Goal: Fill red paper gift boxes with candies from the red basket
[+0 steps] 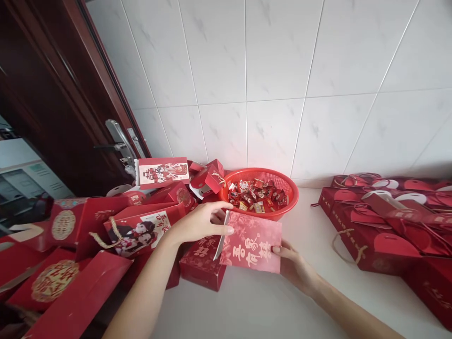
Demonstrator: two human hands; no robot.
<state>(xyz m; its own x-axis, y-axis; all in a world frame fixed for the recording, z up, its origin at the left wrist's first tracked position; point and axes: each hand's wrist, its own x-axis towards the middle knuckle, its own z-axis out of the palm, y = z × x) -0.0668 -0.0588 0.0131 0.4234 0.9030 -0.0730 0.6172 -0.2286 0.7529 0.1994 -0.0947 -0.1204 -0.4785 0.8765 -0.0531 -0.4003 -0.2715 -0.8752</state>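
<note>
A red box (251, 242) with pale gold characters is held between my two hands above the white surface. My left hand (206, 221) grips its left end near the white-edged opening, thumb on the printed face. At the right end my right hand (294, 263) holds it, thumb on the front and other fingers hidden behind. Behind the box stands a red plastic basket (291, 200) with small wrapped candies (259, 194) inside. Another red box (203, 268) lies on the surface just below my left hand.
Many red boxes (84, 221) are piled on the left, some with rope handles. Rows of closed red boxes (377, 235) stand at the right on the white surface (282, 310). A tiled wall (275, 132) rises behind, with a dark door (70, 84) at left.
</note>
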